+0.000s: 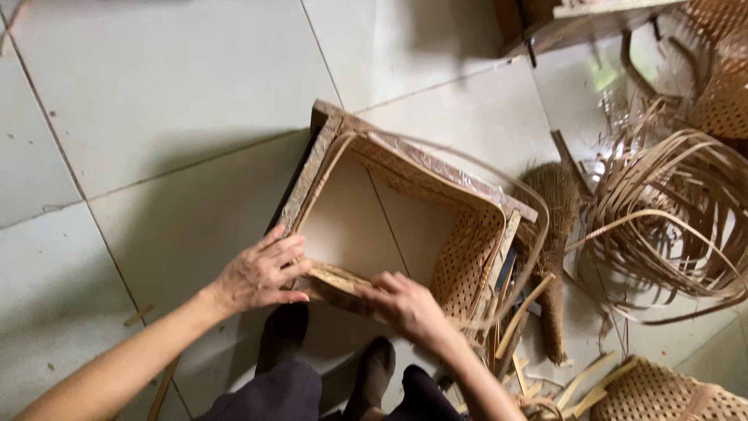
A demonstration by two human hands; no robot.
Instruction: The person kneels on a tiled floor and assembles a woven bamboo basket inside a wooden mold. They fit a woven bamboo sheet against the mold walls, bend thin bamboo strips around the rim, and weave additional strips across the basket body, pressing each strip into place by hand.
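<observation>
A square wooden frame (310, 171) with a woven cane basket wall (467, 249) fitted inside it stands on the tiled floor in the middle of the head view. My left hand (261, 273) grips the near rim of the frame at its left side, fingers over the edge. Just to its right, my right hand (405, 304) presses on the same near rim, pinching a thin cane strip (483, 175) that loops along the top edge. My knees and dark-socked feet show below the frame.
A pile of loose cane strips (670, 210) lies at the right. Beside the frame lies a small straw broom (555, 257). A woven basket piece (662, 394) sits at the bottom right, with cut offcuts (538, 374) near it. Dark wooden furniture (576, 23) stands at the top.
</observation>
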